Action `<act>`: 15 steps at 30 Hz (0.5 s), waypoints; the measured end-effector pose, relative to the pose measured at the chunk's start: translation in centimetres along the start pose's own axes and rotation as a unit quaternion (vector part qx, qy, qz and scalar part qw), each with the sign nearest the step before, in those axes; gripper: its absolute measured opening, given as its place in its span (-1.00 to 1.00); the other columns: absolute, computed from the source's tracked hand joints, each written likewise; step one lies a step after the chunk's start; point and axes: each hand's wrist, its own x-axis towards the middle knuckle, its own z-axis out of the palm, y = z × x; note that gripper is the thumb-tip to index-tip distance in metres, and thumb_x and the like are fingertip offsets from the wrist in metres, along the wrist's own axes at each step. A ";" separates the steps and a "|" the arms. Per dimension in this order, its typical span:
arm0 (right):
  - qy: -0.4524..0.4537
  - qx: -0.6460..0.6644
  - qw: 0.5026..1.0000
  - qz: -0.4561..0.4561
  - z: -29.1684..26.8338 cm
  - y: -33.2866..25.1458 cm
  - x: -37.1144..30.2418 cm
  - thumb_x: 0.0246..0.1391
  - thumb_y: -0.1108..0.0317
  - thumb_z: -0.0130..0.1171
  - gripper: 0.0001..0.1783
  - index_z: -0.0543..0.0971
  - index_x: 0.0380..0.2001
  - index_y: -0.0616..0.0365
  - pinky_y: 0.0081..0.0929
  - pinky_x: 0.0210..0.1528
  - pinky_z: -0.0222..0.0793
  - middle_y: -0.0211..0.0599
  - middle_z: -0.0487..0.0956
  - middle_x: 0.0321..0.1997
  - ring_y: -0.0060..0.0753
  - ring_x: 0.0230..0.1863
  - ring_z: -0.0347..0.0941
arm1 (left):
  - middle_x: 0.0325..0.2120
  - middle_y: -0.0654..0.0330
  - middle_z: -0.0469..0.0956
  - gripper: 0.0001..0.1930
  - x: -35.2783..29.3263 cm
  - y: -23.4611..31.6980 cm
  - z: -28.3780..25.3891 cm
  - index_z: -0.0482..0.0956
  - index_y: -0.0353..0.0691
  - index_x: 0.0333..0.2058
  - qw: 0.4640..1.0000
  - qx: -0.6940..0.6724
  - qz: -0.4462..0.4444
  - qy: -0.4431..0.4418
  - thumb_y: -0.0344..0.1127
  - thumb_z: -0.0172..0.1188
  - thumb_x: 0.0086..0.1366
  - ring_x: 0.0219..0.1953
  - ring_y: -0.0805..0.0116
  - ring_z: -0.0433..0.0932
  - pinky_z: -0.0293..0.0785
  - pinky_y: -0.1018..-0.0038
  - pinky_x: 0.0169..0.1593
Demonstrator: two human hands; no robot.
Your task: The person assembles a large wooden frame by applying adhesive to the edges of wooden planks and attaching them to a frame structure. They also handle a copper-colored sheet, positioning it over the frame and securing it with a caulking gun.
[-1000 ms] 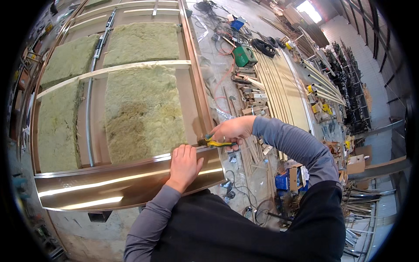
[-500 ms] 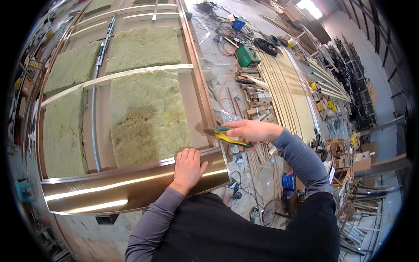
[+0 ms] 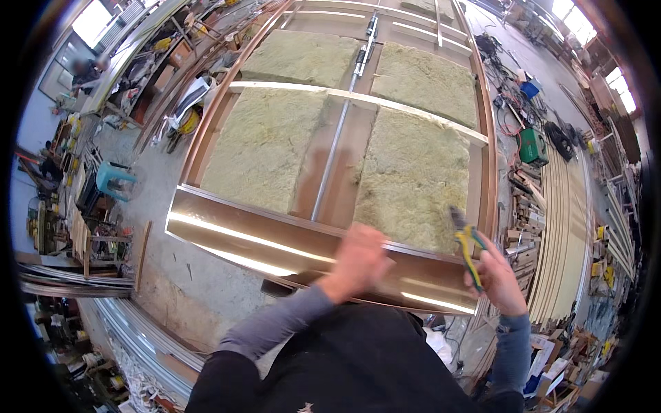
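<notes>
Head view on my feed gives me a framed panel [image 3: 491, 165] lying flat, with the person's two hands at its near end. I see the right hand [image 3: 500, 281] wrapped around a pair of yellow-and-green pliers [image 3: 467, 256] near the panel's near right corner. Their handles stand apart, and the dark head points away from the body, above the corner of a slab; it is too blurred for me to say whether it touches.

The left hand [image 3: 359, 260] is smeared by blur, fingers bent over the upper edge of the shiny brown strip [image 3: 427, 277] that closes the near end. From where I sit I cannot tell whether it presses on that edge, grips it or is just above it.

Inside the panel I make out greenish-yellow insulation slabs [image 3: 420, 175] on both sides of a metal rod [image 3: 332, 160] running lengthwise, with a pale wooden crosspiece [image 3: 413, 114] spanning the frame. Off to the left, a light blue stool [image 3: 113, 180] stands on the concrete floor [image 3: 162, 237]. To the right I get a green case [image 3: 532, 146] and, nearer, long pale boards [image 3: 559, 234] laid side by side.
</notes>
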 end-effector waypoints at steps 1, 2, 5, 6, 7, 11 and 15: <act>-0.022 -0.025 0.999 0.024 1.7 0.0 1.5 0.55 0.06 -0.04 -0.32 0.14 0.60 -0.04 -0.56 -0.51 0.31 -0.40 0.57 -0.34 -0.62 -0.46 0.48 | -0.17 0.03 0.53 -0.60 -1.4 -3.4 -2.1 0.57 -0.21 -0.12 0.999 0.031 -0.008 0.010 -0.13 0.42 0.16 0.01 -0.04 0.48 0.32 -0.02 0.21; -0.036 -0.051 0.997 0.048 3.5 -0.3 2.8 0.56 0.06 -0.03 -0.32 0.14 0.60 -0.04 -0.55 -0.51 0.33 -0.40 0.57 -0.33 -0.62 -0.46 0.48 | -0.23 0.09 0.53 -0.63 -2.8 -7.1 -3.4 0.58 -0.18 -0.15 0.991 0.131 -0.013 0.019 -0.11 0.44 0.17 -0.03 -0.01 0.51 0.34 -0.01 0.18; -0.118 -0.156 0.979 0.063 10.1 -2.5 6.5 0.56 0.07 -0.05 -0.35 0.17 0.58 -0.06 -0.55 -0.48 0.43 -0.40 0.57 -0.34 -0.62 -0.46 0.49 | -0.19 0.09 0.53 -0.69 -6.1 -13.1 -7.8 0.56 -0.18 -0.12 0.990 0.115 -0.078 0.002 -0.12 0.34 0.31 0.01 0.01 0.50 0.35 0.07 0.17; -0.124 -0.179 0.974 0.067 12.4 -3.1 7.6 0.57 0.07 -0.08 -0.37 0.19 0.57 -0.06 -0.55 -0.46 0.45 -0.40 0.57 -0.34 -0.62 -0.46 0.49 | -0.17 0.10 0.53 -0.68 -6.2 -13.3 -7.8 0.55 -0.18 -0.11 0.991 0.114 -0.071 0.004 -0.11 0.33 0.32 0.03 0.01 0.49 0.34 0.07 0.20; -0.126 -0.193 0.971 0.069 13.5 -2.8 9.1 0.57 0.06 -0.08 -0.38 0.19 0.57 -0.09 -0.59 -0.51 0.39 -0.40 0.59 -0.35 -0.63 -0.50 0.49 | -0.16 0.10 0.53 -0.67 -6.0 -13.3 -7.6 0.55 -0.19 -0.10 0.991 0.114 -0.062 0.004 -0.10 0.32 0.33 0.04 0.02 0.48 0.32 0.08 0.23; -0.175 -0.260 0.935 0.166 16.6 -3.4 14.1 0.56 0.04 -0.08 -0.42 0.26 0.52 -0.09 -0.67 -0.64 0.31 -0.35 0.62 -0.37 -0.60 -0.57 0.51 | -0.15 0.10 0.53 -0.67 -6.3 -14.1 -7.1 0.53 -0.18 -0.11 0.990 0.129 -0.049 0.007 -0.05 0.26 0.36 0.08 0.05 0.48 0.31 0.10 0.25; -0.142 -0.205 0.949 0.194 17.8 -3.6 15.9 0.54 0.05 -0.07 -0.44 0.31 0.48 -0.07 -0.67 -0.69 0.28 -0.32 0.65 -0.36 -0.58 -0.58 0.54 | -0.14 0.07 0.52 -0.68 -6.8 -14.9 -7.1 0.52 -0.19 -0.16 0.989 0.128 -0.075 -0.002 -0.04 0.24 0.37 0.07 0.04 0.48 0.32 0.10 0.24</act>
